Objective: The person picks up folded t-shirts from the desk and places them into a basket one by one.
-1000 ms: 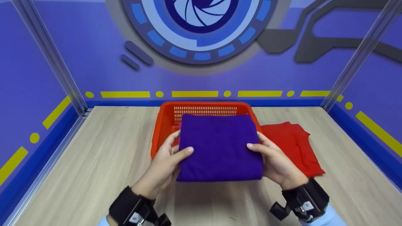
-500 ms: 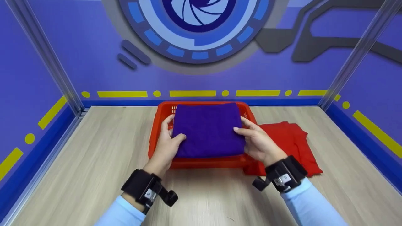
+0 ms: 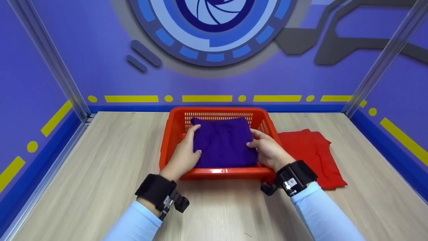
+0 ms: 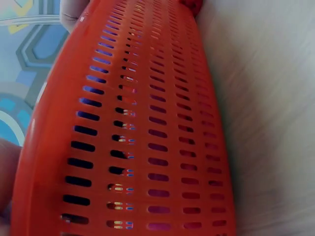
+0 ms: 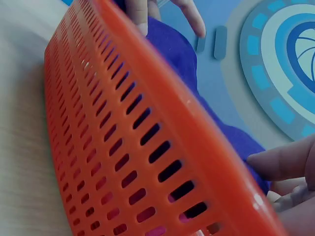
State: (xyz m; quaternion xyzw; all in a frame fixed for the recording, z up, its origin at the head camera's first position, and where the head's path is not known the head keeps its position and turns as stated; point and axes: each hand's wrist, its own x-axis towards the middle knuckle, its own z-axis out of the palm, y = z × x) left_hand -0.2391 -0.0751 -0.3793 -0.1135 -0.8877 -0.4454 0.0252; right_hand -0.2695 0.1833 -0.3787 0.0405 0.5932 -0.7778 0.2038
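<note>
One folded purple cloth [image 3: 222, 142] lies inside one orange basket [image 3: 174, 134], filling most of its floor. A thin strip of slotted back wall shows beyond the cloth's far edge, and narrow gaps run along both side walls. The cloth's near edge sits right against the basket's front rim.

The left hand [image 3: 185, 152] holds the cloth's left edge, thumb on top near the front corner and fingers reaching along the side toward the back. It is squeezed between cloth and the basket's left wall. The right hand [image 3: 267, 149] holds the right edge the same way, thumb on top and fingers curled at the side, close against the right wall. Both wrists cross over the front rim.

The basket stands on the desk [image 3: 100, 167], near the back wall but not touching it. To its left the wood runs wide and bare to the metal rail. To its right one red cloth [image 3: 311, 154] lies flat, its left edge touching or slipping under the basket's right corner; past it, a band of desk reaches the side wall. In front of the basket the desk is open, taken up only by the two forearms in pale blue sleeves.

The wrist views show the basket's slotted wall very close up, with purple cloth above the rim in the right one.
</note>
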